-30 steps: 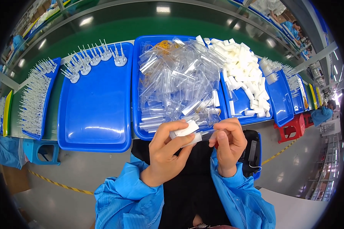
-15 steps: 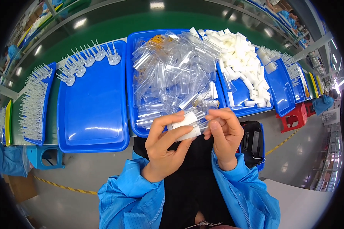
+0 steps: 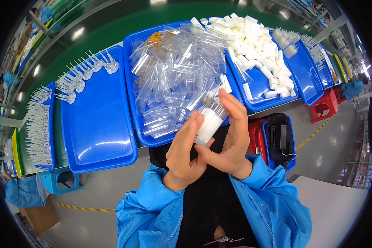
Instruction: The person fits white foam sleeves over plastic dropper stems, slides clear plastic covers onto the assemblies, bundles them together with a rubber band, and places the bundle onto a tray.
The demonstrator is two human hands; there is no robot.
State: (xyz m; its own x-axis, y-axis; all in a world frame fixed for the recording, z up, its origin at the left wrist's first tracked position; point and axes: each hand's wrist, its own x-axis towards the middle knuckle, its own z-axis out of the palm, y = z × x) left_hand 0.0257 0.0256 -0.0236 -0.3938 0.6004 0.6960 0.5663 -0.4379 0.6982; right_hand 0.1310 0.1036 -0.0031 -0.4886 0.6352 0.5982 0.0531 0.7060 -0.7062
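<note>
Between my two hands, in front of the trays, is a white block [image 3: 210, 124] with a clear plastic sleeve around it and thin clear prongs at its upper end. My left hand [image 3: 182, 155] presses on its left side with straight fingers. My right hand [image 3: 232, 138] closes on it from the right, thumb at the lower end and fingers along the upper end. Just beyond them, loose clear plastic sleeves [image 3: 175, 70] fill a blue tray [image 3: 130, 97]. White foam blocks [image 3: 256, 49] are heaped in the tray at the right.
At the left, another blue tray [image 3: 97, 120] carries pronged white pieces [image 3: 87, 72] along its far side. More pronged pieces [image 3: 39, 128] stand in a narrow tray farther left. Below are a light-blue stool [image 3: 62, 182], a red stool [image 3: 323, 107] and a black bag [image 3: 279, 138].
The white block has turned more upright and moved a little right and down. My left fingers have straightened along it. My right hand has come up against its right side.
</note>
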